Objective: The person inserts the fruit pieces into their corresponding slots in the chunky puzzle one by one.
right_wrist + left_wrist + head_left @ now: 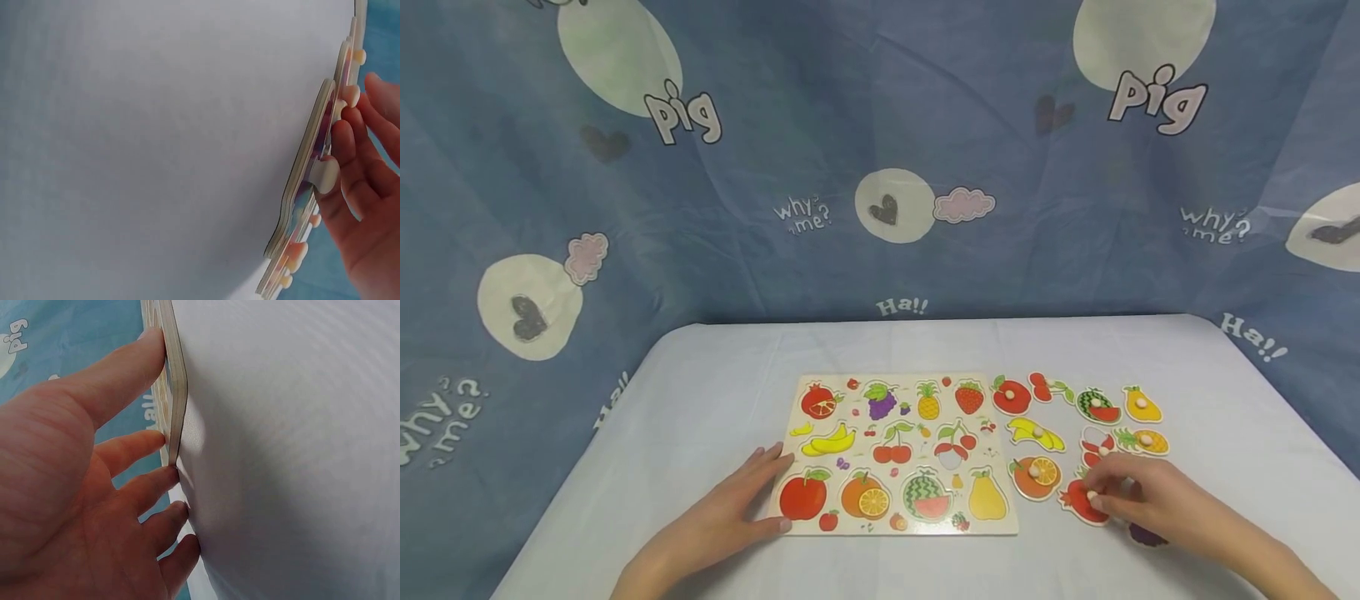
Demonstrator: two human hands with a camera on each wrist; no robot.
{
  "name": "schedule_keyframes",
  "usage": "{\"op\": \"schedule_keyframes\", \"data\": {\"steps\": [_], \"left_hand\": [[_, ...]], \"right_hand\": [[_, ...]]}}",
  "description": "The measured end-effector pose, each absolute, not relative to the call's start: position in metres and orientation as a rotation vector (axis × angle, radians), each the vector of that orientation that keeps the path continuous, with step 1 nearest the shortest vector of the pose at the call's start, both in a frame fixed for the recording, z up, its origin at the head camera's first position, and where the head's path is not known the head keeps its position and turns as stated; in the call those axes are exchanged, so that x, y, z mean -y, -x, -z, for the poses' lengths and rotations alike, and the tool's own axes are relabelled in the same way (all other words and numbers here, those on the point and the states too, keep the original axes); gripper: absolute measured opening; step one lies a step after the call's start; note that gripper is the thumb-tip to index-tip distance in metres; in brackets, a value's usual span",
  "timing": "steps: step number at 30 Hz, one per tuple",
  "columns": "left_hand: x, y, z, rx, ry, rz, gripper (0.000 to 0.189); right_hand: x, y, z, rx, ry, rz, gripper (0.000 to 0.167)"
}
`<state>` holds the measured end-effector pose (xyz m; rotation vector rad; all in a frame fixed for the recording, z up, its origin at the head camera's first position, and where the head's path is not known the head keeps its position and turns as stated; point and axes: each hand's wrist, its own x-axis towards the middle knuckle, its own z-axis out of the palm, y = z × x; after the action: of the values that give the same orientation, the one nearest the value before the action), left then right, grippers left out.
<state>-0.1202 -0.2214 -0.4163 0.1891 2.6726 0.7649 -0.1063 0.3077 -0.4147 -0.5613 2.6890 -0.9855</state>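
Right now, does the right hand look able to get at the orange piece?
Probably yes: the orange piece lies close by with nothing over it, its knob uncovered. But the right hand seems to pinch the pomegranate piece, so might need to let go.

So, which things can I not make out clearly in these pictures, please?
Dark purple flat fruit piece: head view, mostly covered by the person's right grip.
Printed face of the pale rectangular wooden board: left wrist view, seen almost edge-on.
Prints on the flat knobbed wooden pieces: right wrist view, seen almost edge-on.
Both bare forearms: head view, cut off by the bottom edge.
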Motion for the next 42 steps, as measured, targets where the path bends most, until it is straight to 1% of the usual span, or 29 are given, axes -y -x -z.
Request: {"op": "schedule_keyframes", "data": {"steps": [4,11,17,28,42], "left_hand": [[0.221,0.12,0.416,-2.678,-0.181,-0.752,0.085],[0.22,0.121,0.417,-2.685,-0.191,-0.749,0.085],[0.221,0.121,0.418,-2.689,-0.193,-0.746,0.084],[0.22,0.12,0.417,-2.695,-0.191,-0.745,0.083],[0.221,0.121,0.417,-2.683,-0.187,-0.747,0.084]], "right_hand": [[-0.31,0.11,0.416,-2.653,0.579,0.968,0.016],[-0.316,0.117,0.419,-2.576,0.748,0.989,0.018],[-0.319,0.124,0.418,-2.504,0.837,0.993,0.018],[-0.321,0.126,0.418,-2.479,0.857,1.014,0.015],[-0.317,0.121,0.416,-2.565,0.836,0.94,0.016]]}}
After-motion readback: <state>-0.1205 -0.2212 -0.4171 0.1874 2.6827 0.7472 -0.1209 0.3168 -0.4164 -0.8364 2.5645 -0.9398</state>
